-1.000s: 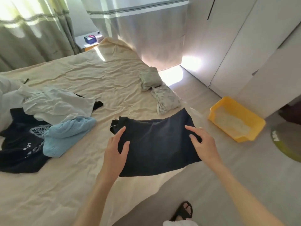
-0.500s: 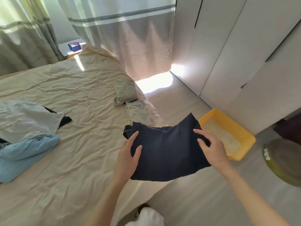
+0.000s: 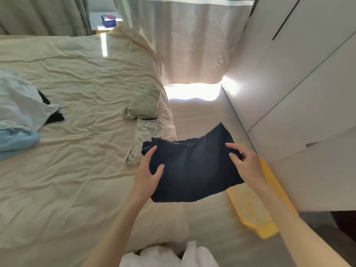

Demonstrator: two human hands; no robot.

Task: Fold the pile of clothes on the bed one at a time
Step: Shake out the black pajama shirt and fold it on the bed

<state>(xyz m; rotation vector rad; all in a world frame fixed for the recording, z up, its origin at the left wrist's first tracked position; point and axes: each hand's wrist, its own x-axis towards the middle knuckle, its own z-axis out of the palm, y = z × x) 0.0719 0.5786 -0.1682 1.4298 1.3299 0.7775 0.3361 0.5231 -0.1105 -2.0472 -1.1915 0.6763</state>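
Note:
A folded dark navy garment (image 3: 192, 170) hangs in the air past the bed's right edge. My left hand (image 3: 148, 174) grips its left side, thumb on top. My right hand (image 3: 246, 164) holds its right side, thumb and forefinger over the cloth. Two folded pieces lie on the cream bed (image 3: 77, 170) near that edge: a pale green one (image 3: 143, 103) and a white patterned one (image 3: 143, 141). The unfolded pile sits at the far left: a white garment (image 3: 21, 105), a light blue one (image 3: 15, 141), and a black piece (image 3: 52, 114) peeking out under the white.
A yellow plastic tray (image 3: 256, 209) lies on the floor below the garment, beside white wardrobe doors (image 3: 298, 83). Curtains (image 3: 192, 41) hang behind the bed. A small table with a dark box (image 3: 107, 20) stands at the back. White cloth (image 3: 169, 255) shows at the bottom edge.
Both hands have carried the dark garment to the right, off the bed's edge toward the folded pieces. The view has swung right, so the pile has slid to the left edge.

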